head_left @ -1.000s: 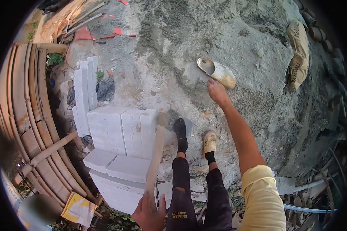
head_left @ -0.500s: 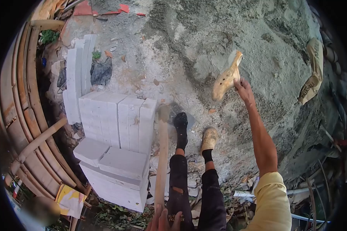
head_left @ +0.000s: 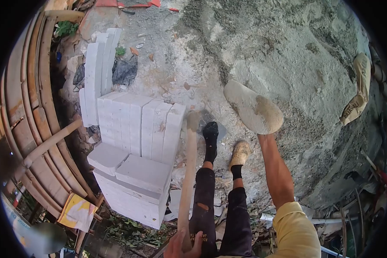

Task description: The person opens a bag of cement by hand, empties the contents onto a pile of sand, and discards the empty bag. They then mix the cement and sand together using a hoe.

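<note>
The unworn shoe (head_left: pixel 253 107) hid the right hand's fingers, so their grip could not be told; its long axis slanted forward and left from them, the shoeless foot (head_left: pixel 210 132) lying to their left. The left hand (head_left: pixel 176 245), farther off, clasped a wooden handle (head_left: pixel 188 172).

The right arm (head_left: pixel 280 185) extends forward from the lower right, with the forearm (head_left: pixel 276 165) bare and the elbow only slightly bent; the right hand is hidden from view beyond the wrist (head_left: pixel 266 139). The left hand (head_left: pixel 175 247) is positioned low at the bottom edge, thumb (head_left: pixel 197 243) opposing the curled fingers (head_left: pixel 175 241) in a grip.
</note>
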Action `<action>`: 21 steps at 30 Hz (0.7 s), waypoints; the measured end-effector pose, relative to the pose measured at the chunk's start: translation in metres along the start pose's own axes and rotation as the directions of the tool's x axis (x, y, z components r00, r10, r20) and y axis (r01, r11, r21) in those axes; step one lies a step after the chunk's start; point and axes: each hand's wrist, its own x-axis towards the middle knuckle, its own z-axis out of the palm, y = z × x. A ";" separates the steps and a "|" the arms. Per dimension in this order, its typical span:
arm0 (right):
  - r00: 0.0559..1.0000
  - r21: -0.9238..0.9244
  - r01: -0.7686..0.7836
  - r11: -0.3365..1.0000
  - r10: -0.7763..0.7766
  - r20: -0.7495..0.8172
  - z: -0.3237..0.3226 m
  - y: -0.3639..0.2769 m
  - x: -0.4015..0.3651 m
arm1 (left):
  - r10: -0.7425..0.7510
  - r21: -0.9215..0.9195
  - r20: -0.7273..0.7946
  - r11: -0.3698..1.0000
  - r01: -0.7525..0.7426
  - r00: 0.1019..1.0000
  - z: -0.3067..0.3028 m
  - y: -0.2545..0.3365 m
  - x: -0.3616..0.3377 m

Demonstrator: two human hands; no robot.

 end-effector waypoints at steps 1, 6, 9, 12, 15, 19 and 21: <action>1.000 -0.043 0.001 0.999 0.000 0.029 0.019 0.006 -0.002 | -0.027 -0.010 0.042 1.000 0.027 0.999 -0.001 0.002 0.001; 0.896 -0.171 -0.336 0.926 0.371 0.245 0.095 0.035 0.024 | 0.031 0.080 0.110 0.996 -0.040 0.993 -0.005 0.001 0.006; 0.892 0.413 -0.264 0.871 0.057 0.449 -0.003 0.157 0.144 | -0.001 0.127 0.170 0.992 -0.021 0.986 -0.010 0.007 0.014; 0.892 0.468 -0.257 0.846 0.020 0.452 -0.034 0.176 0.175 | -0.021 0.150 0.123 0.989 0.002 0.992 -0.014 0.014 0.017; 0.984 0.082 -0.152 0.985 0.143 0.108 0.032 0.135 0.093 | -0.071 0.172 0.098 0.984 0.053 0.993 -0.013 0.022 0.019; 0.994 0.373 0.018 0.927 -0.058 0.094 -0.008 0.156 0.106 | -0.113 0.211 0.036 0.972 0.103 0.993 -0.009 0.034 0.019; 0.996 0.589 0.023 0.807 0.031 -0.082 -0.007 0.156 0.104 | -0.018 0.194 0.053 0.981 0.007 0.998 -0.008 0.023 0.021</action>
